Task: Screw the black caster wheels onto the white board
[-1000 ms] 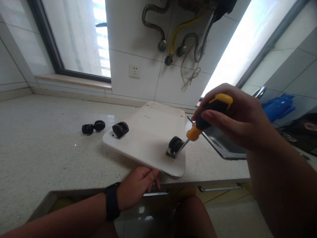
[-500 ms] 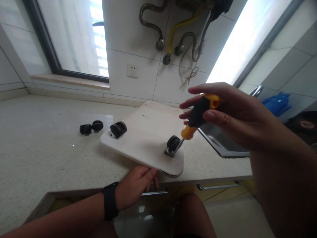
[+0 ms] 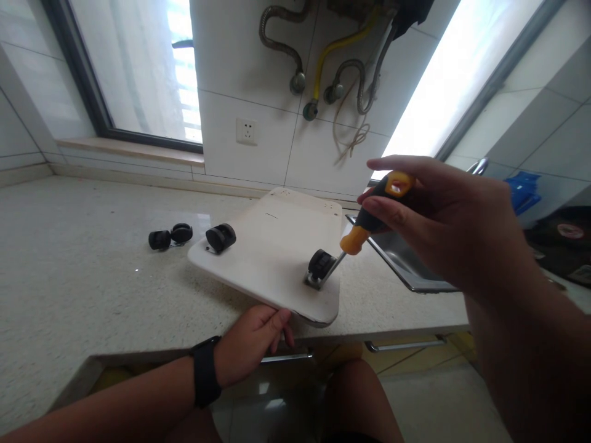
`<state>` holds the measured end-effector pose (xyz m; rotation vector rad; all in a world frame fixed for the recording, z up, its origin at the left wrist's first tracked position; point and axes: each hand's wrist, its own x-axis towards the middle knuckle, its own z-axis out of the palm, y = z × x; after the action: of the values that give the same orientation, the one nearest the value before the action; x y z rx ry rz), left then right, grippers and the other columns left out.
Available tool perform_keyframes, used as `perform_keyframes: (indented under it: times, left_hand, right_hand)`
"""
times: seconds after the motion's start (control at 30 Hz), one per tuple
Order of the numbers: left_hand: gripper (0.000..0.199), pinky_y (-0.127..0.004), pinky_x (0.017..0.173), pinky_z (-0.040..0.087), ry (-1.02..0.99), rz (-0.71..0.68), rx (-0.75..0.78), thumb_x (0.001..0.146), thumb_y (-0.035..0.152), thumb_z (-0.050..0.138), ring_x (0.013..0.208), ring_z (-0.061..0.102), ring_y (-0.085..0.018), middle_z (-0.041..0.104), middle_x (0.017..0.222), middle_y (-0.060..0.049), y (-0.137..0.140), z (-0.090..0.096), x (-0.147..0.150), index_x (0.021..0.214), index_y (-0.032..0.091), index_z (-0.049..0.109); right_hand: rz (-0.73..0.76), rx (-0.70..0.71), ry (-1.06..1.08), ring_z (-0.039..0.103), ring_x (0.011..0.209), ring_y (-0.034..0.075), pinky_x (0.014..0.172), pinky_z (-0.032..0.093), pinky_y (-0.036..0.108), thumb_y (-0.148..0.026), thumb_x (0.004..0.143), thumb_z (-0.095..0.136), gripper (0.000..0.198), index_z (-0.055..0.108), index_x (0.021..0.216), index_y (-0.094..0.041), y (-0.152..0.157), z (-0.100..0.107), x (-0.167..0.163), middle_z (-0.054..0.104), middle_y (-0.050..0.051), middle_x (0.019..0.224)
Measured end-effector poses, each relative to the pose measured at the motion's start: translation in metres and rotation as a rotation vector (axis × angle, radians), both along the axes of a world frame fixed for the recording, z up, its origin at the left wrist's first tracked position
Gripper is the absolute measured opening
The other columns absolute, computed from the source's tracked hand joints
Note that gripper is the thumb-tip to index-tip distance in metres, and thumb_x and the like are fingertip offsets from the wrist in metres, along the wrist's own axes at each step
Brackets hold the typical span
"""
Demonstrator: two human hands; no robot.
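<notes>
A white board (image 3: 272,246) with rounded corners lies on the counter, its near edge jutting over the front. My left hand (image 3: 252,335), a black watch on its wrist, grips that near edge with thumb on top. In my right hand (image 3: 434,215) is a screwdriver (image 3: 369,215) with a yellow and black handle, held at a slant. Its metal shaft reaches down to the mounting plate of the right caster (image 3: 321,264); the exact tip contact is too small to make out. Another black caster (image 3: 221,238) sits on the board's left corner.
Two loose casters (image 3: 170,236) rest on the speckled counter (image 3: 115,295) left of the board. A steel sink (image 3: 406,258) lies to the right, near a blue object (image 3: 524,189). Hoses (image 3: 323,55) hang on the tiled wall above a socket (image 3: 246,131).
The fingers of my right hand have curled in around the screwdriver handle, and the handle has tilted further to the right. The board's near right corner has shifted slightly. My left hand keeps its grip.
</notes>
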<state>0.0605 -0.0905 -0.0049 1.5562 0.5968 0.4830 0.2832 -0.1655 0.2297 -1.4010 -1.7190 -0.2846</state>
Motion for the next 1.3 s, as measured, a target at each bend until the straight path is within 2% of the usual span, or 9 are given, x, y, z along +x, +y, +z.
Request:
perform_keyframes:
  times: [0.17,0.27,0.4,0.57,0.77,0.87,1.0,1.13,1.3]
  left_hand:
    - [0.080,-0.029,0.059,0.033,0.002,-0.006,-0.006,0.094,0.087,0.043,0.053,0.040,-0.014,0.049,0.053,0.003,0.001,-0.002,0.001,0.081,0.015,0.075]
    - [0.082,-0.029,0.059,0.033,0.003,-0.003,0.000,0.093,0.088,0.042,0.053,0.041,-0.014,0.049,0.053,0.003,0.001,-0.001,0.001,0.080,0.015,0.075]
    - [0.083,-0.029,0.059,0.033,0.010,-0.004,0.002,0.093,0.089,0.042,0.053,0.041,-0.014,0.049,0.054,0.003,0.001,0.000,0.001,0.081,0.014,0.075]
    - [0.081,-0.029,0.060,0.033,0.008,-0.005,0.013,0.094,0.088,0.042,0.054,0.041,-0.014,0.049,0.055,0.003,0.000,0.001,0.000,0.081,0.015,0.075]
    - [0.080,-0.029,0.060,0.034,0.006,-0.004,0.004,0.094,0.088,0.043,0.052,0.039,-0.014,0.048,0.054,0.003,0.000,0.002,0.001,0.079,0.015,0.074]
    - [0.080,-0.029,0.060,0.035,-0.001,-0.005,0.005,0.094,0.087,0.043,0.053,0.039,-0.014,0.048,0.054,0.003,0.000,0.003,0.001,0.079,0.015,0.074]
    - [0.079,-0.029,0.060,0.035,0.000,-0.004,0.001,0.094,0.087,0.044,0.053,0.040,-0.014,0.049,0.054,0.003,0.000,0.003,0.001,0.079,0.015,0.075]
    - [0.079,-0.029,0.060,0.035,0.000,-0.007,-0.005,0.094,0.087,0.044,0.053,0.040,-0.014,0.049,0.054,0.003,0.001,0.003,0.001,0.079,0.015,0.074]
    - [0.078,-0.029,0.060,0.035,0.008,0.000,-0.004,0.095,0.085,0.044,0.052,0.040,-0.014,0.049,0.054,0.003,0.001,0.002,0.001,0.080,0.015,0.075]
  right_hand:
    - [0.470,-0.334,0.016,0.071,0.128,0.027,0.106,0.063,0.048,-0.026,0.101,0.068,0.055,0.057,0.153,-0.039,-0.003,0.016,0.014,0.061,0.003,0.155]
    - [0.620,-0.375,0.009,0.071,0.127,0.026,0.106,0.064,0.046,-0.016,0.101,0.066,0.058,0.056,0.154,-0.038,0.000,0.019,0.020,0.067,0.003,0.145]
    - [0.553,-0.258,0.060,0.078,0.106,0.024,0.096,0.068,0.043,-0.016,0.097,0.073,0.041,0.068,0.135,-0.031,0.004,0.011,0.016,0.076,0.002,0.115]
    - [0.254,-0.093,0.073,0.080,0.092,0.020,0.083,0.070,0.034,-0.025,0.083,0.087,0.036,0.073,0.116,-0.027,0.003,0.003,-0.001,0.076,-0.001,0.104]
    - [-0.039,0.049,0.005,0.070,0.063,0.015,0.050,0.060,0.025,-0.041,0.075,0.091,0.040,0.060,0.094,-0.025,0.005,0.002,-0.005,0.067,-0.004,0.082]
    - [0.074,-0.051,-0.043,0.073,0.076,0.017,0.062,0.066,0.030,-0.043,0.088,0.081,0.033,0.065,0.112,-0.026,0.005,0.004,0.004,0.071,0.000,0.097]
    - [0.478,-0.390,0.068,0.074,0.120,0.027,0.095,0.068,0.044,-0.026,0.095,0.073,0.062,0.050,0.150,-0.040,0.003,0.010,0.019,0.062,0.005,0.150]
    - [0.594,-0.409,0.059,0.079,0.107,0.027,0.087,0.070,0.043,-0.014,0.095,0.073,0.051,0.055,0.138,-0.035,0.004,0.012,0.022,0.074,0.004,0.121]
    - [0.370,-0.242,0.028,0.081,0.094,0.024,0.077,0.071,0.034,-0.019,0.090,0.080,0.041,0.058,0.124,-0.028,0.003,0.004,0.004,0.075,0.002,0.105]
